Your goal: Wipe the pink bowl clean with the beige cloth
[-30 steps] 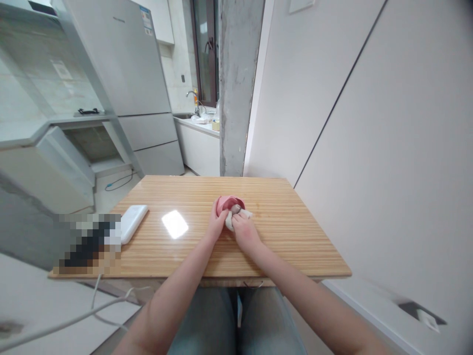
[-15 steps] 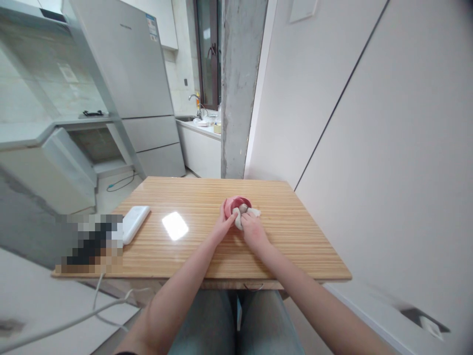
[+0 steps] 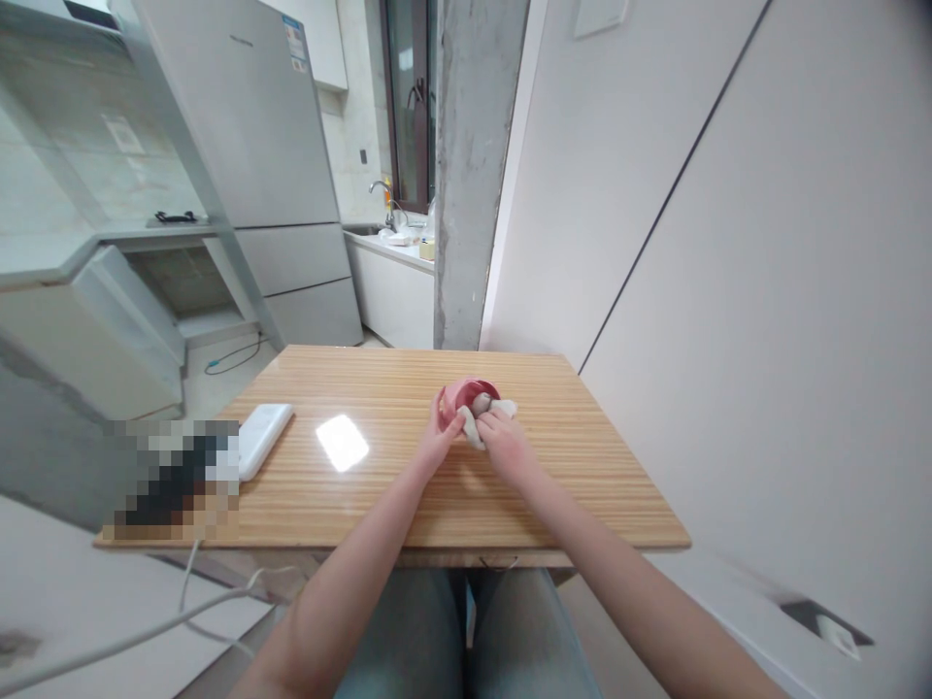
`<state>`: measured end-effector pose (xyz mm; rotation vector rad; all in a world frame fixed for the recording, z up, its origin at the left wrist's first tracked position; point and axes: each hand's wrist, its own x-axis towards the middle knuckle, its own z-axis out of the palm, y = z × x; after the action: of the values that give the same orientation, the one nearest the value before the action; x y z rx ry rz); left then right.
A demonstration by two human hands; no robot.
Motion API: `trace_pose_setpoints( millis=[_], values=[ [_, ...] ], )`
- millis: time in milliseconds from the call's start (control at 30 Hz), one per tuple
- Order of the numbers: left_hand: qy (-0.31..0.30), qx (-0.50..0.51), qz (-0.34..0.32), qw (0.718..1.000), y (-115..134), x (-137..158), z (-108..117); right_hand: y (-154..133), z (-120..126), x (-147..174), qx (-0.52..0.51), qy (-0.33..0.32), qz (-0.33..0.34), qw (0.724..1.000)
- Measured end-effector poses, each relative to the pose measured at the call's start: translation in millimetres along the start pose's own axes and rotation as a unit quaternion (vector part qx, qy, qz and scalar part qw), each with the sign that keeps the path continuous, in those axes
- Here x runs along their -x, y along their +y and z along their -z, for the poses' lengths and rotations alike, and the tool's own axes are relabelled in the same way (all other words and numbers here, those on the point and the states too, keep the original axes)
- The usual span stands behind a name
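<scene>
A pink bowl is tilted on its side above the wooden table, its opening turned toward me and to the right. My left hand is closed on the bowl's left side, fingers behind it and thumb in front. In my right hand is a whitish cloth, bunched at the mouth of the bowl. Part of the cloth sticks out to the right of my fingers. A greyish rounded lump shows inside the opening; I cannot tell whether it is part of the cloth.
On the table's left side lies a white flat box-shaped object, beside a pixelated patch. A white cable hangs past the table's left front corner. A grey fridge and a sink counter stand beyond; a white wall is at right.
The bowl has lifted and shifted slightly to the right, its mouth turned a little more. My right hand and the cloth have moved slightly with it.
</scene>
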<state>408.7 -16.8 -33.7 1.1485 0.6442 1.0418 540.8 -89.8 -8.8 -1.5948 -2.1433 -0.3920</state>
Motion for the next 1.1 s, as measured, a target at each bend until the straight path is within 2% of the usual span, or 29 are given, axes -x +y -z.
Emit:
trace_pose_setpoints(
  millis=[67, 133, 200, 300, 367, 433, 533, 633, 700, 767, 833, 900, 967, 1100],
  values=[
    [0.025, -0.014, -0.003, 1.000, -3, -1, 2, -16, -11, -1, -0.023, 0.020, -0.046, 0.998],
    [0.056, -0.050, -0.017, 0.997, -5, -4, 8, -19, -15, -1, -0.039, 0.019, -0.029, 0.999],
    [0.077, -0.079, -0.042, 0.993, -5, -8, 14, -8, -10, -1, -0.036, -0.004, 0.042, 0.998],
    [0.068, -0.116, -0.072, 0.988, -2, -11, 17, 22, 6, -2, -0.002, -0.047, 0.160, 0.986],
    [0.051, -0.132, -0.072, 0.987, -1, -11, 14, 36, 14, -3, 0.017, -0.065, 0.184, 0.981],
    [0.032, -0.108, -0.045, 0.993, 0, -8, 9, 36, 14, -3, 0.021, -0.070, 0.157, 0.985],
    [-0.012, -0.024, 0.008, 1.000, -1, -2, 1, 17, 4, -3, 0.003, -0.049, 0.053, 0.997],
    [-0.019, -0.014, 0.012, 1.000, -1, 2, 1, -3, -6, 0, -0.026, -0.031, -0.014, 0.999],
    [0.011, -0.039, -0.006, 0.999, 1, 2, 5, -4, -4, 1, -0.039, -0.032, 0.002, 0.999],
    [0.029, -0.056, -0.023, 0.998, 2, -1, 9, 8, 4, 2, -0.041, -0.045, 0.071, 0.996],
    [0.017, -0.064, -0.032, 0.997, 3, -4, 13, 25, 16, 3, -0.026, -0.068, 0.151, 0.986],
    [-0.011, -0.068, -0.033, 0.997, 3, -6, 14, 38, 25, 2, -0.007, -0.087, 0.193, 0.977],
    [-0.011, -0.061, -0.019, 0.998, 2, -7, 12, 41, 26, 0, 0.002, -0.094, 0.181, 0.979],
    [0.012, -0.009, 0.034, 0.999, -1, -4, 4, 16, 8, -4, 0.000, -0.063, 0.072, 0.995]
  ],
)
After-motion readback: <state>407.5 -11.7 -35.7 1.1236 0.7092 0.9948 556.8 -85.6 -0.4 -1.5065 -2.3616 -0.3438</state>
